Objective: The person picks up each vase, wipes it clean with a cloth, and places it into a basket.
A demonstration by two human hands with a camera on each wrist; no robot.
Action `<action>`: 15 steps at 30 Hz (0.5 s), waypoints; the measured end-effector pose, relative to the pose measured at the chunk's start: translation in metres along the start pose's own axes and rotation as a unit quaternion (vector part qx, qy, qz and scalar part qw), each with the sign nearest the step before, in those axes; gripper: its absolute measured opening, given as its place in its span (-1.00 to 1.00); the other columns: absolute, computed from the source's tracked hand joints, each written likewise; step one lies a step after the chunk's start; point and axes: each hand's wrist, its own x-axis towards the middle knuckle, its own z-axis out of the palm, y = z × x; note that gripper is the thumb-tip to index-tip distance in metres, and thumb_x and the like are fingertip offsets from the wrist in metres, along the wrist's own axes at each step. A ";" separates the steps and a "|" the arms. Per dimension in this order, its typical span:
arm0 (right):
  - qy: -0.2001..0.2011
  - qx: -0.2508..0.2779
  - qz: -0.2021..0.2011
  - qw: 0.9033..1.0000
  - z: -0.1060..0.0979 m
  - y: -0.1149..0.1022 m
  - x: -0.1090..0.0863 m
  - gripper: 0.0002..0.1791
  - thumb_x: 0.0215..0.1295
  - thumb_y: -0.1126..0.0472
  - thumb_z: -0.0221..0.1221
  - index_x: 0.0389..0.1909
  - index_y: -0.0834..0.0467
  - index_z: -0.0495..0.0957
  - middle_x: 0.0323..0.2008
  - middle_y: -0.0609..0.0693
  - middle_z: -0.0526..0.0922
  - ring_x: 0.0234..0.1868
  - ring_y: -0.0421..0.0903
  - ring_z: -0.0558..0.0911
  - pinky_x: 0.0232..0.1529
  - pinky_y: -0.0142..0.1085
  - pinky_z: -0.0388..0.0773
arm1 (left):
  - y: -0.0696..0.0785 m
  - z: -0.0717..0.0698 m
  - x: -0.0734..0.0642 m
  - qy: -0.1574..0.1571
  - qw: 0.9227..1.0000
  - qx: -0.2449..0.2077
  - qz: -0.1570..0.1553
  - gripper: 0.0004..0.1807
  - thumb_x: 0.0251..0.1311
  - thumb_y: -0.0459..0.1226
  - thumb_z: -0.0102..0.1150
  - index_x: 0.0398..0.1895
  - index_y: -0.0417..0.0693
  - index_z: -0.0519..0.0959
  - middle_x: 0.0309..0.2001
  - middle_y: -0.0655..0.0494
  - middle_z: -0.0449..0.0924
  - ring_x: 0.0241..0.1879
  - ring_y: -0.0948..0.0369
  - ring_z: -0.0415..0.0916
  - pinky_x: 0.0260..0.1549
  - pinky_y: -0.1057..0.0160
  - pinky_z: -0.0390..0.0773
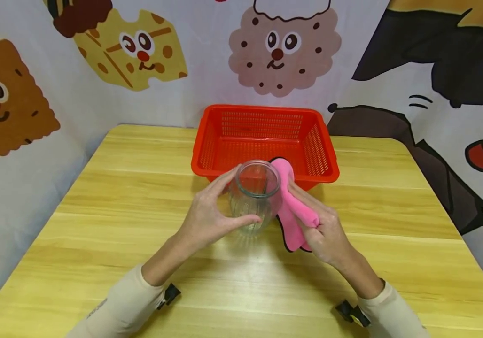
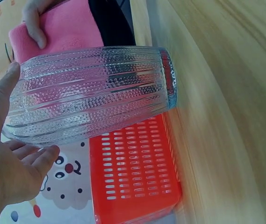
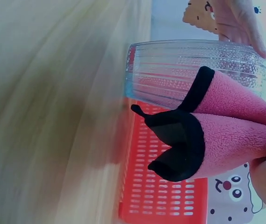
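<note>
Sleeves (image 1: 125,303) cut off; cloth (image 1: 291,230) partly covers jar (image 1: 252,201), seemingly right fingers (image 1: 310,197).

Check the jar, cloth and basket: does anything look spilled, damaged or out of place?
Nothing stands out. The glass jar is roughly upright in the left hand, with no visible crack. The pink cloth is bunched in the right hand beside it. The red basket sits upright on the table, and no spill shows.
</note>
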 end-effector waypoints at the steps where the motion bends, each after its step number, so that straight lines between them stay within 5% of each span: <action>1: -0.001 0.001 0.002 1.000 0.000 0.000 0.000 -0.46 0.28 0.62 0.08 0.30 0.38 0.49 0.32 0.26 0.47 0.36 0.17 0.43 0.38 -0.12 0.33 | 0.000 0.000 0.000 0.000 1.000 -0.001 -0.001 0.14 -0.20 -0.03 0.72 0.53 0.07 0.32 0.36 0.07 0.47 0.28 0.19 0.44 0.15 0.06 0.56; 15: -0.010 -0.001 0.055 0.998 -0.005 0.005 -0.009 -0.47 0.25 0.68 0.09 0.24 0.37 0.55 0.24 0.20 0.56 0.31 0.05 0.50 0.33 -0.22 0.39 | 0.003 -0.001 -0.002 -0.003 0.999 -0.028 -0.015 0.16 -0.20 -0.08 0.73 0.55 0.07 0.29 0.33 0.01 0.50 0.26 0.15 0.48 0.18 0.06 0.53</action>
